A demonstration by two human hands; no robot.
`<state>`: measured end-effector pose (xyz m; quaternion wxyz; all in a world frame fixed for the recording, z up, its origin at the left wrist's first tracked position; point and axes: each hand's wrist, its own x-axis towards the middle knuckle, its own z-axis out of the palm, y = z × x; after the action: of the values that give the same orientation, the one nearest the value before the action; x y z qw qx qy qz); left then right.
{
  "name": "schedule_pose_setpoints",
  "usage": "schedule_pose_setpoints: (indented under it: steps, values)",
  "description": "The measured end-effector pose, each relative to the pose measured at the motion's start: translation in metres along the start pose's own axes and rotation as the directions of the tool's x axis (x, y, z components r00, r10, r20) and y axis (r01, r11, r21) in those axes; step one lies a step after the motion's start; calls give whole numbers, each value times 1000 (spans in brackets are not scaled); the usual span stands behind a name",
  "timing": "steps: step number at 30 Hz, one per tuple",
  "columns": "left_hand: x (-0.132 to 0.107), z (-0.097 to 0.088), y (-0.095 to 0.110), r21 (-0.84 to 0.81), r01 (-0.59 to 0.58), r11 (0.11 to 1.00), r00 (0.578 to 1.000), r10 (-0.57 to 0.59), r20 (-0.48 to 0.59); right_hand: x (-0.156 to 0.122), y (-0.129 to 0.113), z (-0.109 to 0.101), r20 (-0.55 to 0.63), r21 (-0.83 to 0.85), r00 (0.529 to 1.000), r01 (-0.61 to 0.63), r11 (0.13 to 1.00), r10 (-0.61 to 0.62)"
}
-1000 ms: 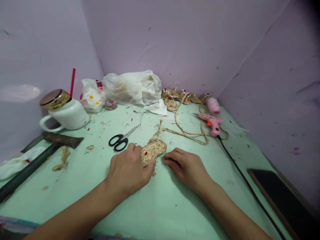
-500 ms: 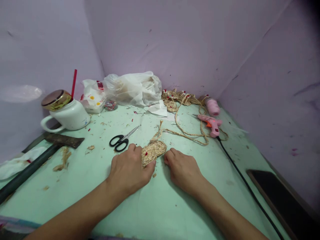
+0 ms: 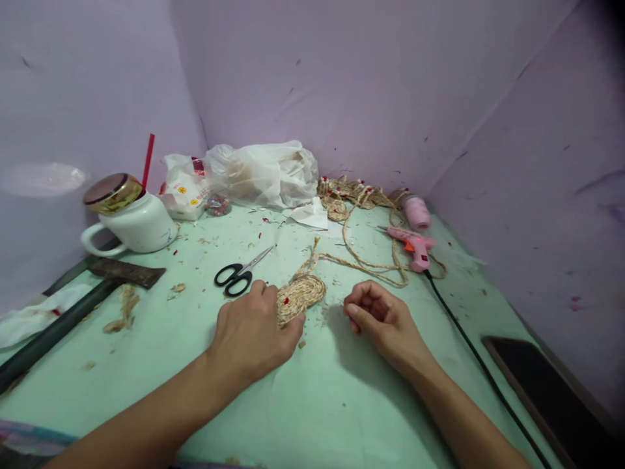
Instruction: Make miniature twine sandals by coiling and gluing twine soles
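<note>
My left hand point(image 3: 256, 326) is closed round the left part of a flat, coiled piece of braided straw rope point(image 3: 305, 292), holding it against the table. A small red spot shows on the coil, and a loose tail of rope runs from its far end. To the right, my right hand point(image 3: 383, 322) hovers a little above the table, apart from the coil. Its thumb and forefinger are pinched together and the other fingers are curled; whatever is between the tips, if anything, is too small to make out. Black-handled scissors point(image 3: 239, 277) lie just beyond my left hand.
A pink glue gun point(image 3: 415, 247) with a black cord lies at right, near a pink thread spool point(image 3: 416, 213). Straw pieces point(image 3: 354, 191) and a plastic bag point(image 3: 273, 172) line the back. At left are a mug point(image 3: 139, 225) and hammer point(image 3: 129, 272); a phone point(image 3: 541, 391) lies lower right.
My right hand has lifted and shifted right, away from the coil, turning so its curled fingers show. My left hand stays on the coil.
</note>
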<state>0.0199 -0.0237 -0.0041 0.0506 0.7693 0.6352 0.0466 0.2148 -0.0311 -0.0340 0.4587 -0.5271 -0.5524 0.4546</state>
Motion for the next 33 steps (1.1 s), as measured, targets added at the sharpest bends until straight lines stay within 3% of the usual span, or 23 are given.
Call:
schedule_pose_setpoints:
  steps: [3, 7, 13, 16, 20, 26, 28, 30, 33]
  values:
    - [1, 0, 0, -4, -3, 1000, 1000, 3, -7, 0, 3, 4, 50, -256, 992, 124, 959, -115]
    - [1, 0, 0, -1, -13, 1000, 1000, 13, -10, 0, 3, 12, 240, -494, 937, 343, 799, -254]
    - [0, 0, 0, -2, -19, 1000, 1000, 19, -5, 0, -3, 23, 304, -709, 939, 335, 621, -159]
    - [0, 1, 0, 0, -22, 1000, 1000, 22, -11, 0, -7, 27, 292, -831, 953, 295, 472, -82]
    - [0, 1, -2, 6, -15, 1000, 1000, 15, -15, 2, -10, 28, 343, -878, 938, 336, 341, -40]
    - [3, -1, -3, 17, 3, 1000, 1000, -2, -20, 3, -9, 30, 361, -897, 932, 355, 264, -30]
    - [3, -2, -3, 17, 9, 1000, 1000, -9, -16, 3, -9, 30, 363, -893, 931, 356, 275, -24]
    - [3, -3, -3, 15, 11, 1000, 1000, -11, -9, 2, -9, 26, 367, -873, 930, 354, 335, -24]
    - [3, -3, -3, 13, 21, 1000, 1000, -21, -2, -2, -9, 15, 380, -776, 923, 357, 520, -66]
